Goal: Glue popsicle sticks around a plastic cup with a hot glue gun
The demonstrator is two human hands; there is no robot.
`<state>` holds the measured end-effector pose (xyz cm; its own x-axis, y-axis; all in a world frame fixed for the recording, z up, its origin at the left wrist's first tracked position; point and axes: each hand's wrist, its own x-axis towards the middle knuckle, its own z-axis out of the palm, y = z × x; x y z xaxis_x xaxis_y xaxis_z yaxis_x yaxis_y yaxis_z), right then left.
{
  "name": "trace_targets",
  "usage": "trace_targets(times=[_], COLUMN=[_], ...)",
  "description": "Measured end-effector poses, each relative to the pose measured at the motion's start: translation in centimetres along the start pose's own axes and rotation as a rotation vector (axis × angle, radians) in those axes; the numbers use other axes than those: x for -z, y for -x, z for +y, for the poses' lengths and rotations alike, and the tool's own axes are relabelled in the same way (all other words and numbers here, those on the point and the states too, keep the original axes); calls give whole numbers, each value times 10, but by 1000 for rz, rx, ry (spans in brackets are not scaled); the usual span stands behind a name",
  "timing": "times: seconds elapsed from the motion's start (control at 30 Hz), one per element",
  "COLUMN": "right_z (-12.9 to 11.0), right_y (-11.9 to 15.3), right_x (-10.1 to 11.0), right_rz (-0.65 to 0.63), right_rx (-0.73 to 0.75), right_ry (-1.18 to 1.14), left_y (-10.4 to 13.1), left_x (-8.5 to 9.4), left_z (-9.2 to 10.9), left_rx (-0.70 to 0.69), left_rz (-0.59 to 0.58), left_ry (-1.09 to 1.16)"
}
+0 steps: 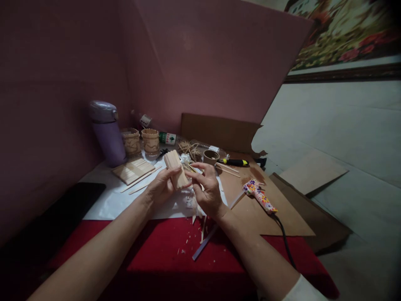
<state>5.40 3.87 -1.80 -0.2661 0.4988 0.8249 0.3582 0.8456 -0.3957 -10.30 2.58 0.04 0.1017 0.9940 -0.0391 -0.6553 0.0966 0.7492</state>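
Observation:
My left hand (163,183) is closed around a small piece made of pale wooden craft sticks (176,167) set side by side, its thumb across the front. My right hand (207,190) is just to the right, fingers stretched and apart, with the fingertips at the right edge of the piece. Whether they press on it is hard to tell. Behind the right fingers shows a thin yellowish object, mostly hidden. Left of my hands, a flat panel of craft sticks (133,170) lies on white paper (109,205), with loose sticks (140,179) beside it.
A purple bottle (108,138) and two carved wooden-looking cups (150,141) stand at the back left. A small round pot (211,157) and a yellow-black cutter (235,162) lie behind. On brown cardboard (282,221) rests a flowered glue gun (260,196) with a cable. Wood scraps litter the red cloth (150,246).

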Motion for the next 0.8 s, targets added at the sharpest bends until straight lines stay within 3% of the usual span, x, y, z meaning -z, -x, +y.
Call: trace_targets(times=[0.27,0.53,0.8], right_z=[-4,-2,-6], right_y=[-1,0,-2], right_x=[-1,-7,-7], right_rz=[10,-73,-74], right_rx=[-80,-386,-512], right_ry=[-53,-214,-384], left_y=[-1,-3,2], left_x=[1,3,-2], left_z=[-2,-4,-3], left_rx=[4,1,42], left_rz=[-15,-34,-75], left_ry=[1,-40,10])
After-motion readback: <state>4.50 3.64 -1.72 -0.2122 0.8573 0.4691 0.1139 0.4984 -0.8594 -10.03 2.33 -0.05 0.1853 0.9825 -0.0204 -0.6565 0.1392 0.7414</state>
